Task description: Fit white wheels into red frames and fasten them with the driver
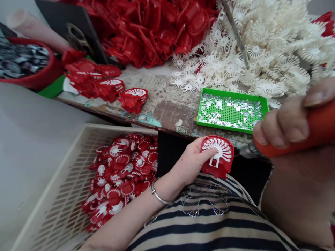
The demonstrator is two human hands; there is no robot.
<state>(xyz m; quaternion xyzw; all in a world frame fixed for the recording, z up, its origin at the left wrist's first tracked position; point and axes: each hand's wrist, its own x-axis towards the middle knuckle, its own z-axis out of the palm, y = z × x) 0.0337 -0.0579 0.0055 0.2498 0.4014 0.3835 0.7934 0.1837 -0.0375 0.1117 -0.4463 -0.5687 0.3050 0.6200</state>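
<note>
My left hand (pixel 192 158) is closed on a red plastic shell (pixel 223 170), held over my lap at the bench's front edge. A white fan-shaped piece (pixel 222 148) with many thin teeth lies in the shell, and my thumb presses on its middle. My right hand (pixel 288 120) is wrapped round an orange-red electric screwdriver (pixel 316 129). Its grey tip (pixel 248 151) points left toward the shell, a short way apart from it. Just beyond, a green tray (pixel 225 126) holds many small shiny metal pieces.
Red shells (pixel 146 31) and white fan pieces (pixel 261 52) are heaped at the back of the worn bench (pixel 167 115). Several filled shells (pixel 133 99) lie at its left. A pale crate (pixel 60 188) below holds more. A red tub (pixel 34 76) of metal parts stands far left.
</note>
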